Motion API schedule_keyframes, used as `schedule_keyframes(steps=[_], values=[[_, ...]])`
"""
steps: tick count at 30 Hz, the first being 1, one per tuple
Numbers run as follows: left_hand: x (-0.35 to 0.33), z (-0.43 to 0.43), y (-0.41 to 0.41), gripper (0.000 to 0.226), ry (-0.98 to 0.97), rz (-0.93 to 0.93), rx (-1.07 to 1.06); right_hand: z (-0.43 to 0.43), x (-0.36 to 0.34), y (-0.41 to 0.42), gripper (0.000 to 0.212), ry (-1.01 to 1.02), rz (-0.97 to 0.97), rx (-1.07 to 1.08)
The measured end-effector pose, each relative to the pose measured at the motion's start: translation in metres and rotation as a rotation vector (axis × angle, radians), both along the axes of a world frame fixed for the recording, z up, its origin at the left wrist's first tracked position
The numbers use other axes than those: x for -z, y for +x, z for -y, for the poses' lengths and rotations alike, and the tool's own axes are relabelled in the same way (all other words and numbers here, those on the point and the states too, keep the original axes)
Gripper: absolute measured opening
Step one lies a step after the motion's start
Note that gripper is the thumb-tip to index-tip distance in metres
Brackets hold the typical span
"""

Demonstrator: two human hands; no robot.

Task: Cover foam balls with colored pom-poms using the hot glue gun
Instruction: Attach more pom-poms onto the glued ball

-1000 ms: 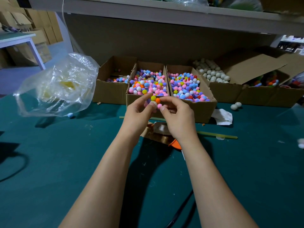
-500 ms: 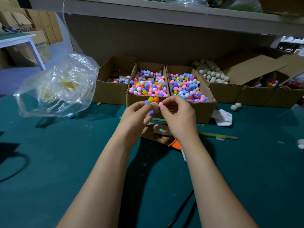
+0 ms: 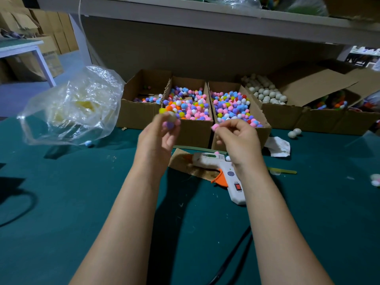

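My left hand (image 3: 158, 138) holds up a foam ball (image 3: 170, 118) partly covered with yellow, orange, pink and purple pom-poms. A hand's width to the right, my right hand (image 3: 236, 138) pinches a single pink pom-pom (image 3: 215, 126) at its fingertips. Below both hands the white hot glue gun (image 3: 224, 169) with an orange trigger lies on a scrap of cardboard (image 3: 181, 161) on the green table. Behind the hands stand two open boxes of mixed pom-poms (image 3: 189, 103) (image 3: 232, 105), and a box of bare white foam balls (image 3: 265, 91) is further right.
A crumpled clear plastic bag (image 3: 72, 108) stands at the left. A third box (image 3: 144, 93) holds few pom-poms. Two loose foam balls (image 3: 294, 133), a white tissue (image 3: 277, 146) and a green stick (image 3: 283, 171) lie on the right. The gun's black cord (image 3: 232, 258) runs toward me.
My hands have drawn apart: the left one lifted the ball up and left, the right one moved right with a pink pom-pom. The glue gun under them has come into view.
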State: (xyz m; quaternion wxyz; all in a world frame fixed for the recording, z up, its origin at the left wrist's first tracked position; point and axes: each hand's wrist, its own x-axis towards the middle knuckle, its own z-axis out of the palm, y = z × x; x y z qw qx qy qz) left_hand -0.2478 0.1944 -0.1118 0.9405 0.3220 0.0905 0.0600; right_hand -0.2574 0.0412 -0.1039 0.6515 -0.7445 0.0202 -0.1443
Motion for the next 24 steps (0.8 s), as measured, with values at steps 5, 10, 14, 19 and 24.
schedule_keyframes(steps=[5, 10, 14, 19, 24], values=[[-0.003, -0.012, -0.001, 0.019, -0.214, -0.014, -0.095, -0.015, 0.013, -0.021, 0.013, -0.699, -0.238, -0.414], [-0.001, -0.008, -0.003, 0.018, -0.037, -0.159, 0.025, -0.021, 0.012, -0.025, 0.017, -0.881, -0.207, -0.327], [0.005, -0.01, -0.002, 0.016, 0.123, -0.294, 0.045, 0.013, -0.001, -0.027, 0.017, -0.891, -0.265, -0.067], [0.013, -0.006, 0.001, 0.005, 0.314, -0.348, 0.02, 0.033, 0.004, -0.039, 0.04, -1.022, -0.543, -0.069], [0.015, -0.008, 0.005, 0.01, 0.424, -0.366, 0.009, 0.03, 0.008, -0.038, 0.035, -0.965, -0.45, -0.071]])
